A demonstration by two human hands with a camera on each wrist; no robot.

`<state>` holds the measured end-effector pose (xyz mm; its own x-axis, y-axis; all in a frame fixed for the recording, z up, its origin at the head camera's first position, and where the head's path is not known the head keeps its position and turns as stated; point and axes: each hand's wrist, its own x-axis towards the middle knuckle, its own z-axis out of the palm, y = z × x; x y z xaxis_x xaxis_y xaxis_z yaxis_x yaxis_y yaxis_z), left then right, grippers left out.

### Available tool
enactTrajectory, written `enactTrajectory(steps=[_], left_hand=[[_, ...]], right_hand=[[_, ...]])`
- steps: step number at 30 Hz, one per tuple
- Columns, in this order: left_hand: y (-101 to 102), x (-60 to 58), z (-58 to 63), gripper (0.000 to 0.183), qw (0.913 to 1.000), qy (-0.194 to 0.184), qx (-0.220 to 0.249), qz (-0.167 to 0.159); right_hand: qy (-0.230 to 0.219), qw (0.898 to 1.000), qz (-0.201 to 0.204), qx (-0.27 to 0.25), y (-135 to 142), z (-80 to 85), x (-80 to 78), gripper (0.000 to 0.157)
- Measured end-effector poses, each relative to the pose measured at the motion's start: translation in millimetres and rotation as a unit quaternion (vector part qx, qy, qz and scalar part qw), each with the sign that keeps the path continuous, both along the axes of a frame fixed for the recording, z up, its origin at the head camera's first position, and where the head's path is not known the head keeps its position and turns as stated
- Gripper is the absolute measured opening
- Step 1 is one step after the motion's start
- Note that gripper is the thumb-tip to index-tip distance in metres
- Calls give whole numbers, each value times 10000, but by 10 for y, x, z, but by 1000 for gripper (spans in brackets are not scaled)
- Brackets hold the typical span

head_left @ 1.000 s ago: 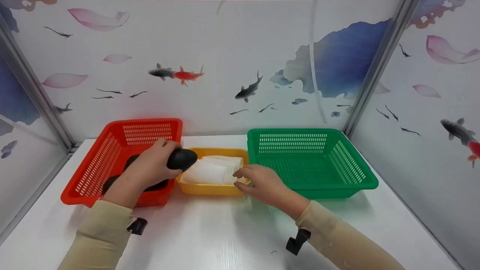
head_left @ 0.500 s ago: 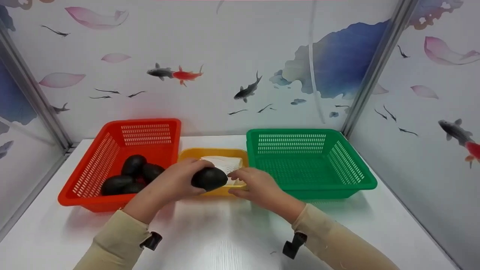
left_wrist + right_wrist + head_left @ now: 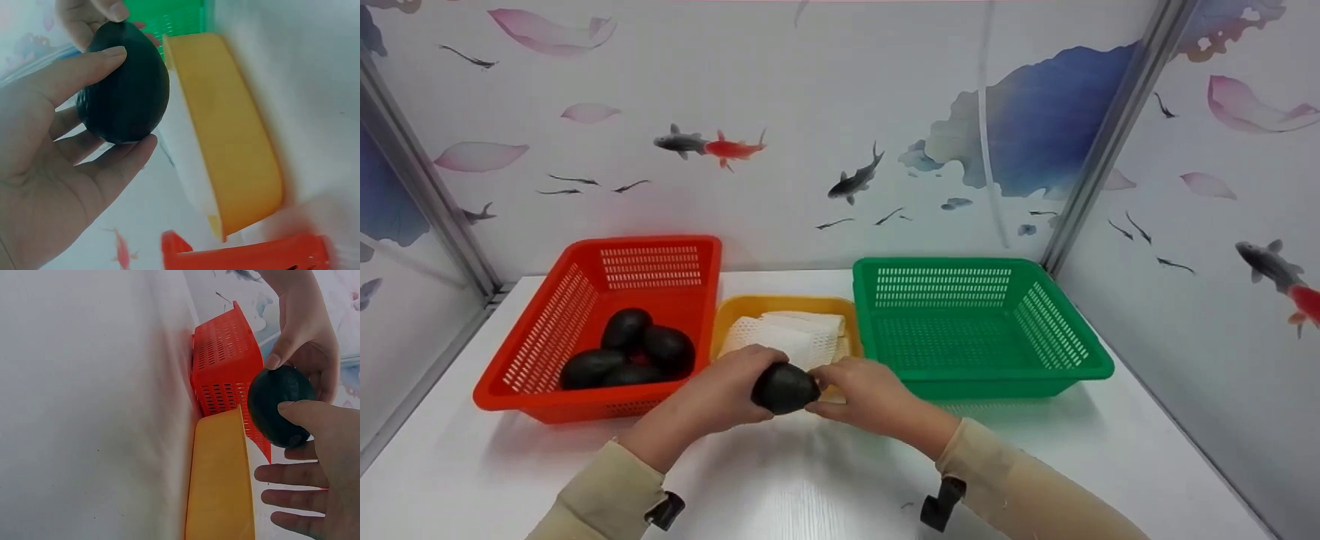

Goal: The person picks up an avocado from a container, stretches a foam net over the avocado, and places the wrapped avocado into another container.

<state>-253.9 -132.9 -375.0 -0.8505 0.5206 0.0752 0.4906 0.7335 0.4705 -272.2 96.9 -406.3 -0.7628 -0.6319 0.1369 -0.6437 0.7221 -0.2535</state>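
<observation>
A dark avocado (image 3: 786, 388) is held above the table, just in front of the yellow basket. My left hand (image 3: 720, 394) grips its wide end, thumb on one side and fingers curled round the other, as the left wrist view shows. At the narrow end, my right hand (image 3: 877, 397) pinches the tip between thumb and index finger; its other fingers (image 3: 295, 499) stretch out straight in the right wrist view. Several more avocados (image 3: 628, 330) lie in the red basket (image 3: 652, 262) at left. White foam net sleeves (image 3: 780, 337) lie folded in the yellow basket (image 3: 750, 304).
At right stands a green basket (image 3: 997, 386) with slotted walls, its floor visible with nothing on it. The three baskets sit side by side near the back panel (image 3: 795, 210), which is printed with fish. A white tabletop (image 3: 780, 487) extends in front.
My left hand has carried the avocado from beside the red basket rightward and nearer to me. The right hand has shifted slightly nearer and now pinches its tip.
</observation>
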Motion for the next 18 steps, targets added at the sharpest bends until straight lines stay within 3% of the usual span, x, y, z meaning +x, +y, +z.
enactTrajectory(steps=[5,10,18], left_hand=[[-23,-19,-167,50,9997,-90,-200,-66],[-46,-44,-304,45,9991,108,-345,-224],[-92,-92,-412,53,9980,-267,-565,10]], right_hand=[[-35,9994,164,306,-55,-106,-10,33],[48,9991,297,312,-120,-231,-43,29],[-266,9989,307,235,-229,-360,-128,34]])
